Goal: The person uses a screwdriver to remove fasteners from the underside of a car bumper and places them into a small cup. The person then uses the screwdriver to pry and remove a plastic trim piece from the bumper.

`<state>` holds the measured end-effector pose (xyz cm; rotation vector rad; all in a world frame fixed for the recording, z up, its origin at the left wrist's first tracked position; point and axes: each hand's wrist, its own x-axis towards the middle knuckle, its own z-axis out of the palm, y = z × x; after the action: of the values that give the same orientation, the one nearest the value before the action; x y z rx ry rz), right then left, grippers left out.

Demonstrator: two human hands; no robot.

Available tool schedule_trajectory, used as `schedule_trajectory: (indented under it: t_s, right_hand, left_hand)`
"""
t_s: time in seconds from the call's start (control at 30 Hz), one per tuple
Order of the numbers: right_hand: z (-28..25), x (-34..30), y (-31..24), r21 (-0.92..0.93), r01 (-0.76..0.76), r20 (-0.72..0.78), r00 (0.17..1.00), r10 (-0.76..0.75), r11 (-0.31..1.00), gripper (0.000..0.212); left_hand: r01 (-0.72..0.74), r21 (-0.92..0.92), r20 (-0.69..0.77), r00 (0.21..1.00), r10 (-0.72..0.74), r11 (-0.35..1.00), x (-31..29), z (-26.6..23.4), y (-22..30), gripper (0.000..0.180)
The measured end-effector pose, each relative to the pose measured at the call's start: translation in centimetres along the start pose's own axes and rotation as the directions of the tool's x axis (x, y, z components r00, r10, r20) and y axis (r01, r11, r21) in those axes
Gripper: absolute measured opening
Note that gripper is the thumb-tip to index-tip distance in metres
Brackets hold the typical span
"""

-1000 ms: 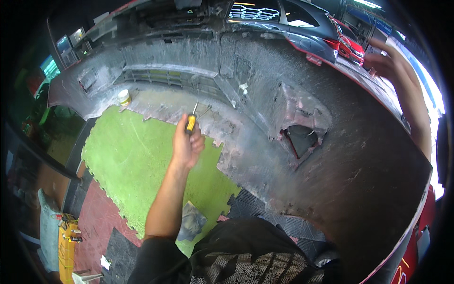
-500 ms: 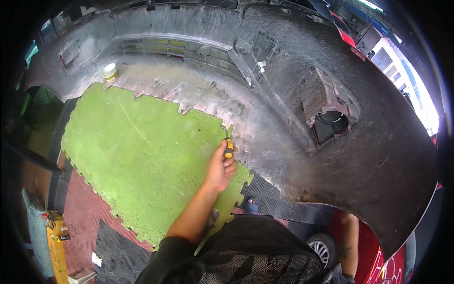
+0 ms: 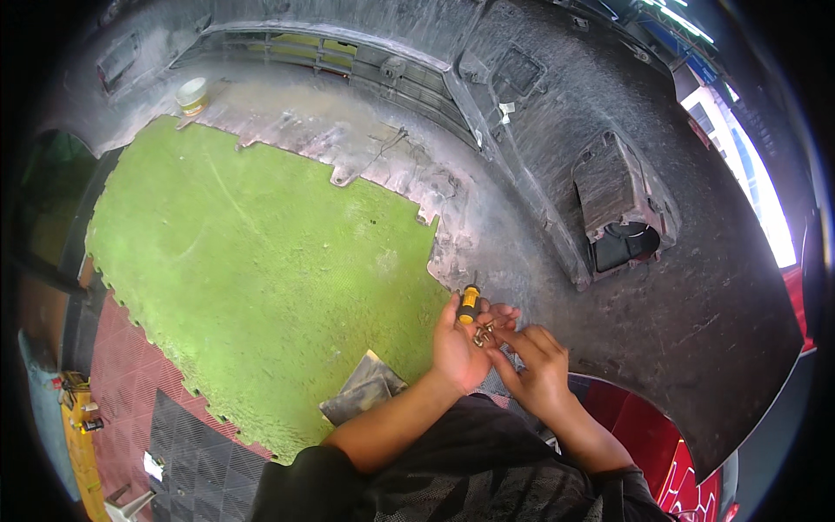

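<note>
My left hand [image 3: 458, 355] is turned palm up in front of my body. A screwdriver [image 3: 470, 306] with a yellow and black handle lies in it, its shaft pointing away from me. Small metal screws [image 3: 483, 336] rest in the same palm, just below the handle. My right hand [image 3: 537, 365] reaches in from the right, thumb and fingers pinched at these screws. Beyond both hands spreads the dusty inner side of a large dark car bumper [image 3: 522, 226].
A green mat [image 3: 252, 261] covers the floor at the left, with a dark flat piece [image 3: 364, 387] beside my left forearm. A small tub [image 3: 192, 96] stands on the bumper at the far left. A red car [image 3: 639, 418] shows at the lower right.
My left hand has moved right and turned palm up, the screwdriver still in it. My right hand has come up from my side to the screws, which now show in the left palm.
</note>
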<state>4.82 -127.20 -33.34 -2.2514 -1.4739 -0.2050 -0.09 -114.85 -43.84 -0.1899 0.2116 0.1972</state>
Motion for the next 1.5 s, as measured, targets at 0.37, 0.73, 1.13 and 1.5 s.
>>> schedule_trajectory:
  t_s: [0.37,0.73,1.13,1.5]
  right_hand:
    - [3.4,0.1,-1.2,-0.011,0.083,0.062,0.995,-0.082,0.997,0.030]
    - [2.9,-0.2,-1.0,0.048,0.152,0.072,0.985,-0.155,0.987,0.031]
    - [1.7,-0.5,-2.0,0.552,-0.165,0.162,0.983,0.090,0.817,0.014]
    - [2.0,1.8,0.2,0.783,-0.408,0.245,0.897,0.369,0.470,0.015]
  left_hand:
    - [-0.045,-0.017,-0.003,0.999,0.044,0.999,-1.7,-1.9,0.4,0.053]
    - [-0.071,-0.031,-0.102,0.992,0.067,0.997,-2.7,-0.2,1.1,0.051]
    - [-0.152,0.133,-0.042,0.986,0.159,0.979,-2.4,-2.1,3.2,0.040]
    - [-0.216,0.701,0.016,0.957,0.289,0.679,-3.0,-0.2,4.7,0.048]
